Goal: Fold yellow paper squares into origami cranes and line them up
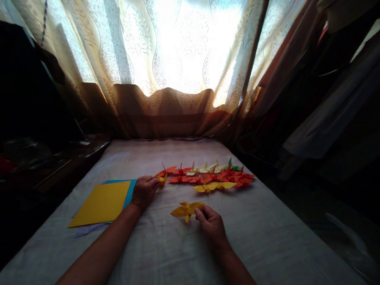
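Observation:
My right hand (211,226) pinches one wing of a yellow origami crane (187,209), which has its wings spread above the white cloth. Farther forward and to the left, my left hand (144,191) has its fingers closed at a smaller-looking yellow paper crane (162,180); part of that crane is behind the fingertips. Just past it stand red paper cranes (181,179) in rows. Two more yellow cranes (208,187) sit side by side in front of the red ones.
Left of my left forearm lies a stack of square paper, a yellow sheet (102,202) on top and a blue sheet (130,194) beneath. Pale cream cranes (204,169) and a green crane (234,167) stand at the back. A backlit curtain (178,51) hangs beyond the cloth-covered surface (166,257).

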Available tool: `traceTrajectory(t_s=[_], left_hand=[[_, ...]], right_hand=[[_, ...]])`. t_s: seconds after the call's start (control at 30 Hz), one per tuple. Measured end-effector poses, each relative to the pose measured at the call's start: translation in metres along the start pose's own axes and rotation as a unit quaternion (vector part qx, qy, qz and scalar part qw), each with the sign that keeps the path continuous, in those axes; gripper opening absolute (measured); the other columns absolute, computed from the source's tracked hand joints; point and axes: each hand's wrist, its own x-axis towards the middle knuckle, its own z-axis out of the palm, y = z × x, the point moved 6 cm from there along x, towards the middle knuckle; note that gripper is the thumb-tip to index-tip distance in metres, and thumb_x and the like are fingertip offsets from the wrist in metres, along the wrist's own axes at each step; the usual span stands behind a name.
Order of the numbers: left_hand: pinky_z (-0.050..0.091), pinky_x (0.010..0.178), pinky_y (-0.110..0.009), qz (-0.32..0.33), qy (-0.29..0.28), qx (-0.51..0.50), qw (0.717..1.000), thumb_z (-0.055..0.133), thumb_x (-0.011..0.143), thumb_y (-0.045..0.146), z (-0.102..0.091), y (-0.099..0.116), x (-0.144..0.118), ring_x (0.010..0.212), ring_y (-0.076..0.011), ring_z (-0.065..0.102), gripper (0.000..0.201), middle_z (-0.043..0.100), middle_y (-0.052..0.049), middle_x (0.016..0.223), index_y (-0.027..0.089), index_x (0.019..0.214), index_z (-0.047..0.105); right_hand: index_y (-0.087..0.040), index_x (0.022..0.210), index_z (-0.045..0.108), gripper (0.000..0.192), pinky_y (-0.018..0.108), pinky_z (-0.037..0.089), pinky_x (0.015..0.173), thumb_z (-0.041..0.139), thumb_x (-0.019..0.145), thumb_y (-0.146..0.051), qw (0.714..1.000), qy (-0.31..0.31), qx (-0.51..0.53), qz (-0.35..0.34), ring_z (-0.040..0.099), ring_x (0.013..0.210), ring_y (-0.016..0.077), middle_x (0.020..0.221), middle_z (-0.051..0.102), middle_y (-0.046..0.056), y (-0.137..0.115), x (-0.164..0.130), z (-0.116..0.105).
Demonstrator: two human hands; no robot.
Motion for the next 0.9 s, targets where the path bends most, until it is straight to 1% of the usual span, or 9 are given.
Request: traceTrajectory(t_s=[0.2,0.4,0.53,0.6,0.73,0.8,0.9], left_hand=[[0.044,0.070,-0.028,-0.023,-0.010,0.010,1.000,0.057,0.093,0.030,0.006,-0.001,0.005,0.072,-0.0185,0.065,0.022,0.073,-0.003,0.076,0.025,0.079,0.073],[0.045,0.070,-0.029,-0.055,-0.016,0.006,0.998,0.055,0.094,0.031,0.010,-0.003,0.001,0.074,-0.0196,0.070,0.021,0.078,-0.004,0.085,0.025,0.089,0.074],[0.045,0.070,-0.029,-0.073,-0.019,0.002,0.997,0.055,0.094,0.035,0.010,-0.003,-0.004,0.071,-0.0203,0.071,0.022,0.078,-0.004,0.081,0.026,0.090,0.075],[0.045,0.069,-0.029,-0.079,-0.021,-0.002,0.997,0.055,0.094,0.037,0.011,-0.003,-0.004,0.069,-0.0199,0.071,0.022,0.078,-0.004,0.080,0.025,0.092,0.074],[0.045,0.065,-0.027,-0.087,-0.019,-0.016,0.996,0.056,0.093,0.039,0.010,-0.004,-0.004,0.063,-0.0186,0.069,0.022,0.076,-0.002,0.075,0.025,0.096,0.073],[0.045,0.066,-0.028,-0.092,-0.012,-0.021,0.995,0.055,0.093,0.038,0.007,-0.003,-0.005,0.065,-0.0193,0.068,0.023,0.075,-0.003,0.076,0.023,0.100,0.072],[0.047,0.071,-0.032,-0.099,0.006,-0.020,0.995,0.051,0.095,0.034,-0.002,0.002,-0.009,0.074,-0.0225,0.068,0.026,0.074,-0.007,0.083,0.018,0.104,0.069]], right_hand=[[-0.020,0.058,0.053,0.041,0.023,0.038,0.053,0.058,0.076,-0.057,1.000,0.000,-0.001,0.001,0.047,0.054,0.0133,0.054,0.050,-0.002,-0.002,0.000,0.000],[-0.020,0.058,0.053,0.041,0.024,0.039,0.054,0.058,0.077,-0.057,1.000,0.001,-0.003,0.002,0.048,0.054,0.0136,0.055,0.052,-0.002,-0.002,0.000,0.000],[-0.021,0.058,0.055,0.040,0.024,0.040,0.055,0.060,0.075,-0.057,1.000,0.008,0.009,0.010,0.050,0.055,0.0144,0.055,0.055,-0.001,-0.001,-0.001,-0.001],[-0.020,0.059,0.058,0.040,0.024,0.041,0.054,0.061,0.073,-0.058,0.999,0.012,0.022,0.031,0.052,0.055,0.0149,0.056,0.058,0.000,0.000,0.002,-0.001],[-0.019,0.062,0.061,0.043,0.024,0.042,0.049,0.062,0.066,-0.062,0.992,0.025,0.080,0.094,0.052,0.048,0.0134,0.061,0.066,0.003,-0.002,0.017,0.004],[-0.019,0.062,0.060,0.043,0.024,0.043,0.049,0.062,0.064,-0.062,0.989,0.037,0.102,0.098,0.053,0.047,0.0128,0.063,0.068,0.004,-0.007,0.030,0.010],[-0.019,0.061,0.059,0.042,0.024,0.044,0.049,0.060,0.066,-0.061,0.989,0.047,0.101,0.097,0.054,0.047,0.0127,0.064,0.069,0.005,-0.010,0.049,0.022]])
